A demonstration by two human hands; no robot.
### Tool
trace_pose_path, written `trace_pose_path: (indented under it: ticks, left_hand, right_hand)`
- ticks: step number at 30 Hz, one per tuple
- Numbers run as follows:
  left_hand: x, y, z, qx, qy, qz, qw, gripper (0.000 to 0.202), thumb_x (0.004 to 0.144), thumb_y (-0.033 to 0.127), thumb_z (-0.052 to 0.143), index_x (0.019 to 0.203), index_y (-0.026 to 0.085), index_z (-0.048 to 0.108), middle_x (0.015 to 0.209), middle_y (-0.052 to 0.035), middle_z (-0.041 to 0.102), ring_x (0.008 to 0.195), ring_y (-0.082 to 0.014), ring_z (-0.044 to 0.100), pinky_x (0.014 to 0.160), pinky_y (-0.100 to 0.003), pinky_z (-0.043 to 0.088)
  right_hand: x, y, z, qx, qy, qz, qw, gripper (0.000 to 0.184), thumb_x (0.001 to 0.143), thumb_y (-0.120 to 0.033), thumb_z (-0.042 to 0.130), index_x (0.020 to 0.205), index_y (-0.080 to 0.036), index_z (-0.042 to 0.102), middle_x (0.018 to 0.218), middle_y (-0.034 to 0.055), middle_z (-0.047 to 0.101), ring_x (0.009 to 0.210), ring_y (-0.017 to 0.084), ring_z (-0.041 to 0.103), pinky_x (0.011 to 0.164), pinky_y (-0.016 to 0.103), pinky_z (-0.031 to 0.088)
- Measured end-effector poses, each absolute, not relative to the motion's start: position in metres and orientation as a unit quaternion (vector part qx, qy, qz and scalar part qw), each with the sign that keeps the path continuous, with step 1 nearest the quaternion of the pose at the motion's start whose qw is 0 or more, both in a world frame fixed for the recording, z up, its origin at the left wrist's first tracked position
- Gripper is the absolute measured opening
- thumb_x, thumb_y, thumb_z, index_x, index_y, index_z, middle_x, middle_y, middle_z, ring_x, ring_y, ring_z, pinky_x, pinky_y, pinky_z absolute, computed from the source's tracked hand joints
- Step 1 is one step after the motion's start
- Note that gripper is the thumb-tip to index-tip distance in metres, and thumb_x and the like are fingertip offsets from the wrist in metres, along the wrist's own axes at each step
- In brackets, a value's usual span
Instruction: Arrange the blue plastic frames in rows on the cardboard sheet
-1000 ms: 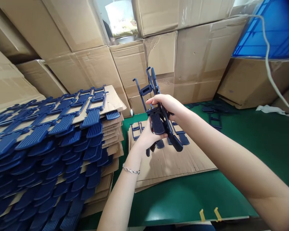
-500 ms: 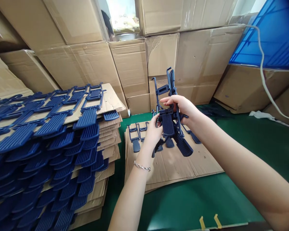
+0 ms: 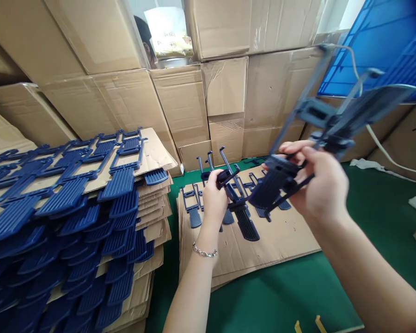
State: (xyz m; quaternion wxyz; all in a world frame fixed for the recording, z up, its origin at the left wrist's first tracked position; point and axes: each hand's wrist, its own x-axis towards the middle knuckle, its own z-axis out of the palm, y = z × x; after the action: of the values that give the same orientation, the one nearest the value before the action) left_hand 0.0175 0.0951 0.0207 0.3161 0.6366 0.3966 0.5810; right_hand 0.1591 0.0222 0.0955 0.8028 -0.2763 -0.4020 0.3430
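Observation:
My left hand (image 3: 215, 196) is closed around dark blue plastic frame parts (image 3: 247, 223), each with hooked arms and a ribbed paddle, held above a cardboard sheet (image 3: 263, 247). More of the same frame part (image 3: 319, 113), smeared by motion, is gripped in my right hand (image 3: 324, 182), raised to the right; exactly how many pieces each hand has, I cannot tell. Similar frame parts (image 3: 194, 217) lie in a row on the cardboard, partly hidden behind my hands.
To the left rises a tall stack (image 3: 121, 185) of blue frame parts layered between cardboard sheets. Cardboard boxes (image 3: 225, 88) wall off the back of the green surface (image 3: 280, 296). A blue crate (image 3: 402, 51) and a white cable (image 3: 384, 150) are at the right.
My hands have moved apart, splitting the bunch of frame parts between them. The right hand swung up and right with its share; the left stays low over the cardboard.

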Motion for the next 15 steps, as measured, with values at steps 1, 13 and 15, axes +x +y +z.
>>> trace_pose_path:
  ticks: [1,13,15]
  left_hand:
    - [0.017,0.096,0.022,0.623,0.386,0.590,0.338,0.019,0.075,0.019,0.053,0.094,0.018,0.054,0.079,0.0009,0.055,0.069,-0.0095,0.051,0.061,-0.019,0.040]
    - [0.029,0.073,0.038,0.567,0.204,0.475,0.641,0.041,0.075,0.047,0.059,0.098,0.018,0.040,0.093,-0.0056,0.058,0.046,-0.0039,0.049,0.040,-0.015,0.037]
    - [0.030,0.072,0.040,0.590,0.201,0.463,0.631,0.044,0.072,0.049,0.061,0.089,0.016,0.037,0.091,-0.0052,0.059,0.037,-0.0016,0.042,0.034,-0.014,0.030]
  right_hand:
    - [0.166,0.017,0.096,-0.271,-0.375,0.336,0.821,0.013,0.076,-0.020,0.043,0.071,-0.015,0.054,0.083,0.0043,0.048,0.072,0.015,0.052,0.062,0.032,0.048]
    - [0.175,0.016,0.028,-0.467,-0.373,0.328,0.732,0.024,0.060,-0.033,0.056,0.052,-0.013,0.045,0.077,0.0039,0.052,0.075,0.013,0.047,0.066,0.022,0.038]
    - [0.170,0.019,0.025,-0.487,-0.378,0.404,0.677,0.032,0.060,-0.040,0.055,0.052,-0.013,0.041,0.077,0.0043,0.052,0.069,0.014,0.045,0.061,0.024,0.036]
